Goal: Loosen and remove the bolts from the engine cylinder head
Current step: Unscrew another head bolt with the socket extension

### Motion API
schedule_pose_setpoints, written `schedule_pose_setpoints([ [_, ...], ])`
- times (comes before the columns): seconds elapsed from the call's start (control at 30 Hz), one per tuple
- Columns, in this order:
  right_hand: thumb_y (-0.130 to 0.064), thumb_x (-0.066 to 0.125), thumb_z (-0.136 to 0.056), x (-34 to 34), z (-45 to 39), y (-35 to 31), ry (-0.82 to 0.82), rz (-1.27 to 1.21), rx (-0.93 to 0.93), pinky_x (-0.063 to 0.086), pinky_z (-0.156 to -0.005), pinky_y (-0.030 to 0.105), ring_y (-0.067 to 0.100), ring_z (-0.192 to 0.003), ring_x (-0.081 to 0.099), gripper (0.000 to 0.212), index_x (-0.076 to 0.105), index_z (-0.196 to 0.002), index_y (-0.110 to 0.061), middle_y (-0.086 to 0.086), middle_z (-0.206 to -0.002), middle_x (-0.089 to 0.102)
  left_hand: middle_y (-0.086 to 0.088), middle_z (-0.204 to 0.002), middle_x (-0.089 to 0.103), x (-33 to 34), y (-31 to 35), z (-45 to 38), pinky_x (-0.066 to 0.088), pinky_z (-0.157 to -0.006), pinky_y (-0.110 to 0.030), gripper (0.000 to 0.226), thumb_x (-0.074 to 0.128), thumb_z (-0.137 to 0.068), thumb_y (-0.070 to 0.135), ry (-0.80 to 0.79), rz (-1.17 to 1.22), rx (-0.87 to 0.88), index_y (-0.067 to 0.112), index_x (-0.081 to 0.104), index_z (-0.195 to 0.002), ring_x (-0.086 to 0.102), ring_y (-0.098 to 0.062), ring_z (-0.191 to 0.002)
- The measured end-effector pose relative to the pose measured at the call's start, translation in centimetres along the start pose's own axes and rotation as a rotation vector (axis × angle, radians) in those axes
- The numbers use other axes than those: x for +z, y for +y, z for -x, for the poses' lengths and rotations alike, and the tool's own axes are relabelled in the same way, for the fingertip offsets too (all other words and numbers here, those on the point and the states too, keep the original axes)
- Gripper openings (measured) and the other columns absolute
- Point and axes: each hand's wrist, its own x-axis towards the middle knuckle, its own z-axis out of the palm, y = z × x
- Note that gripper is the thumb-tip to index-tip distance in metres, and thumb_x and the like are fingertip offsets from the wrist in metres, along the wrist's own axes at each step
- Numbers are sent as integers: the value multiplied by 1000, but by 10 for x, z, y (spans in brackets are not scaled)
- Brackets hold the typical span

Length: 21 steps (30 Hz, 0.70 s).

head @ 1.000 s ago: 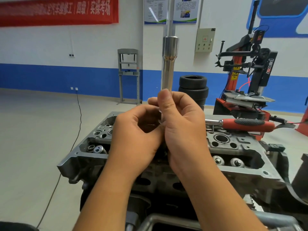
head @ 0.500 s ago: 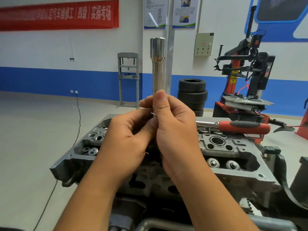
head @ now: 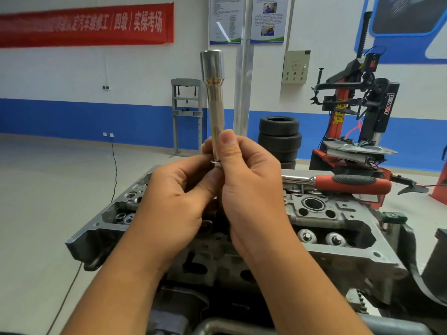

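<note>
A long shiny metal socket (head: 214, 97) stands upright above the engine cylinder head (head: 338, 252). My right hand (head: 249, 182) grips its lower end, thumb up along the shaft. My left hand (head: 174, 197) pinches at the socket's bottom opening, where a small metal ring or bolt end shows; what sits inside is hidden by my fingers. The grey cylinder head lies below both hands, with round valve parts visible in its recesses on the left and right.
A ratchet wrench with a red and black handle (head: 348, 183) lies across the head's far right. Behind stand stacked tyres (head: 279, 139), a red tyre-changing machine (head: 358, 112), a grey press frame (head: 186, 112) and a silver pole (head: 243, 81). A cable (head: 115, 165) runs over the floor at left.
The view has shifted, so the socket now appears left of the silver pole. My hands still hold its lower end, with the fingers working slightly at the bottom.
</note>
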Motion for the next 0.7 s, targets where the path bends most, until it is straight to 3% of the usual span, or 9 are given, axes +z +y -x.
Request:
schedule_pose_setpoints([
  [0.1,-32,72,-97,0,1,0,-6,-53,17,63,-84,40,19,-85,72,17,74,-92,-15,5,-90,76,3,-99,82,3,-1,0,60,-70,-22,20,76,-84,29,155,-104,31,26,82,-104,79,-16,-91],
  [0.23,-24,78,-91,-1,2,0,8,-16,-20,64,-84,42,31,-91,75,17,68,-95,-12,16,-95,75,2,-91,82,8,-5,-1,60,-69,-21,22,81,-84,1,252,-156,46,17,81,-99,80,-15,-86],
  [0.4,-25,70,-98,-2,1,-1,22,-20,-45,62,-81,43,16,-79,68,17,71,-93,-8,15,-90,73,2,-111,80,3,-1,0,60,-79,-21,25,63,-98,26,3,-61,16,25,79,-118,77,-17,-105],
  [0.5,-29,65,-101,-2,1,1,2,-69,-2,62,-86,46,18,-85,71,18,74,-90,-19,9,-91,75,5,-102,82,4,-1,0,62,-73,-23,23,68,-86,33,124,-102,38,37,81,-104,79,-15,-95],
  [0.6,-29,73,-95,-2,1,2,6,-108,8,63,-89,50,23,-89,76,10,69,-95,-20,7,-91,78,6,-94,82,6,-3,1,63,-71,-25,27,76,-71,42,220,-137,78,30,81,-95,79,-13,-88],
  [0.7,-29,73,-95,-3,0,4,30,-67,-29,63,-87,52,27,-89,76,14,68,-93,-16,7,-91,78,5,-100,82,3,-3,0,62,-78,-23,28,76,-78,40,158,-110,62,29,81,-103,79,-14,-95],
])
